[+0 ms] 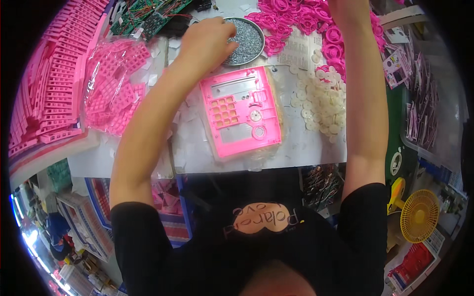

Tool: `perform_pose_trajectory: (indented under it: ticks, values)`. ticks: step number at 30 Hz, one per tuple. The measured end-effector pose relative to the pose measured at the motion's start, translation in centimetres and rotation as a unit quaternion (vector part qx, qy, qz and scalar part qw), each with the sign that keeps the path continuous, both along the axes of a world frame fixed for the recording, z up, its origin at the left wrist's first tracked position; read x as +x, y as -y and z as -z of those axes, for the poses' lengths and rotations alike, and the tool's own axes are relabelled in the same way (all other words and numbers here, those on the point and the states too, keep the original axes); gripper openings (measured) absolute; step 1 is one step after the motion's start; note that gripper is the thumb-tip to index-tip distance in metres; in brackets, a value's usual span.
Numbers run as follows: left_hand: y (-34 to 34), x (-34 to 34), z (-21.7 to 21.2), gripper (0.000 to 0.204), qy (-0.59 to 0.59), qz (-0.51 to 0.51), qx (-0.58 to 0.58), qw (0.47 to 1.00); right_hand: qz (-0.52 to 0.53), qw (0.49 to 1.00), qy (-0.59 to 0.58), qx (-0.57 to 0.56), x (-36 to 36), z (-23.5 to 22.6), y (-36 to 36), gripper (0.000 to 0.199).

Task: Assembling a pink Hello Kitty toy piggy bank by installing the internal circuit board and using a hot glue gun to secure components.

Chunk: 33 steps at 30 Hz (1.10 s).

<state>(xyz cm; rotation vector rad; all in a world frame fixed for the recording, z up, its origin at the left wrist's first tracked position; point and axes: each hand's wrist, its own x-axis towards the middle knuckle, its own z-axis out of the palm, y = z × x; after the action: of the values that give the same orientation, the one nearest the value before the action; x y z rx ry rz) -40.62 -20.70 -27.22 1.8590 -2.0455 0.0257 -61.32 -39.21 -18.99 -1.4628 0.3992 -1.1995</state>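
Observation:
My left hand (210,43) is at the left side of a round metal dish (263,38) full of small silvery screws (246,42). Its fingers are curled over the dish's edge, and whatever they hold is too small to make out. Toward the top right, my right hand (348,11) reaches over a heap of pink plastic rings (334,35); the frame's edge cuts off its fingers. Between my arms, a pink plastic housing (241,134) lies with its inner side up. A grid of square holes, a white disc (255,115) and a round opening show in it.
White translucent discs (316,106) are scattered right of the housing. Bagged pink keypad grids (116,81) and stacked pink strips (61,64) lie left. Green circuit boards (153,17) with wires are at the back. A yellow fan (419,215) stands at lower right.

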Motion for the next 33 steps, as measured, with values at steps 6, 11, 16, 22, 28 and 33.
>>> perform_pose_trajectory:
  ticks: [6, 11, 16, 22, 28, 33]
  values:
    - [2.3, -0.2, 1.5, 0.017, 0.049, 0.051, 0.037, 0.997, -0.045, 0.995, -0.09, -0.021, -0.8, -1.0, -4.4, 0.043]
    - [3.3, -0.2, 2.4, 0.021, 0.037, 0.018, -0.001, 0.999, -0.147, 0.987, -0.063, 0.017, -2.0, -1.7, -7.2, 0.039]
    - [2.4, 0.1, 1.7, 0.029, -0.002, -0.029, 0.046, 0.999, -0.134, 0.986, -0.075, 0.062, -1.3, -0.3, -9.2, 0.039]
    - [-6.7, -4.2, -2.8, 0.019, -0.384, 0.107, 0.207, 0.894, -0.183, 0.981, -0.049, 0.044, -5.2, 2.1, -14.3, 0.062]
    - [-13.0, -8.4, -0.9, 0.014, -0.205, 0.15, -0.002, 0.967, -0.226, 0.968, 0.051, 0.095, -4.4, 0.9, -20.3, 0.046]
    - [-13.9, -8.9, -0.3, 0.016, -0.24, 0.126, -0.065, 0.96, -0.223, 0.971, 0.031, 0.083, -5.0, 0.6, -21.6, 0.042]
